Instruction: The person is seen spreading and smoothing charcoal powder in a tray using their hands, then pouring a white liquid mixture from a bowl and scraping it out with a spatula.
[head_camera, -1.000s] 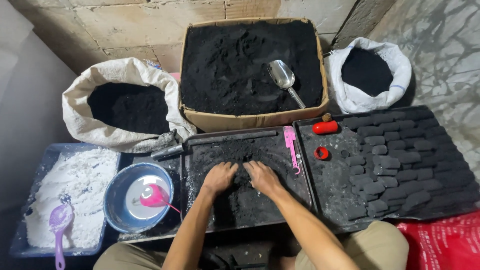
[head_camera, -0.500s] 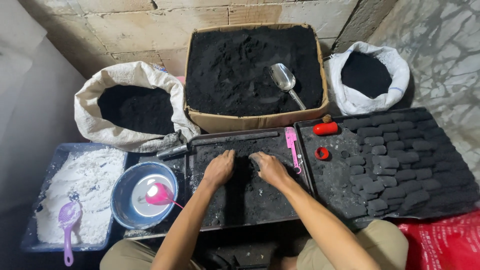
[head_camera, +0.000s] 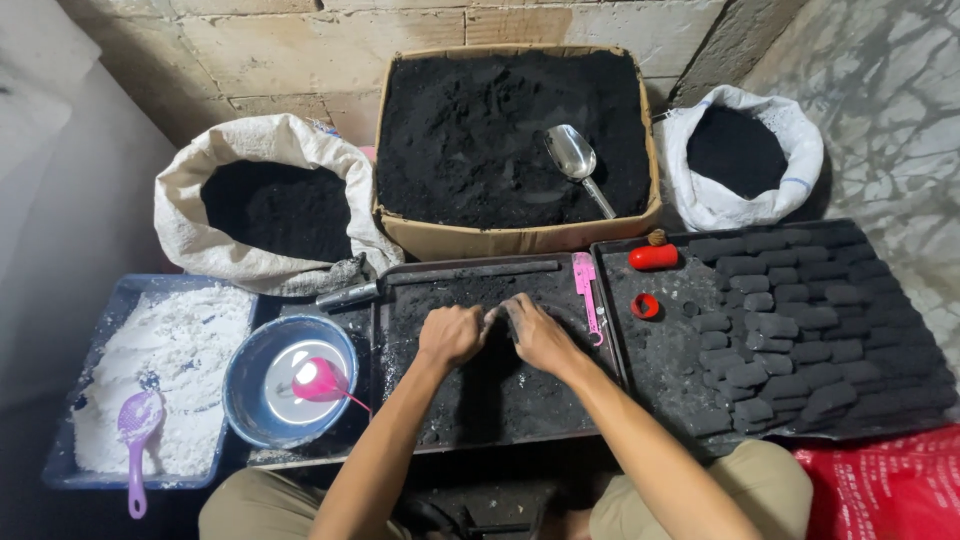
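Hands press together on black paste in the dark tray (head_camera: 440, 420): left hand (head_camera: 450, 335) fisted, right hand (head_camera: 537, 335) cupped. Beyond them, a cardboard box (head_camera: 520, 238) holds black powder and a metal scoop (head_camera: 572, 160).

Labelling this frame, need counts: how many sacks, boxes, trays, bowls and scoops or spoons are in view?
Sacks: 2, a big white one and a smaller white one
Cardboard box: 1
Black trays: 2, one under both hands, one holding briquettes
Blue tray: 1
Metal bowl: 1
Scoops or spoons: 3, metal, pink, purple
Total: 10
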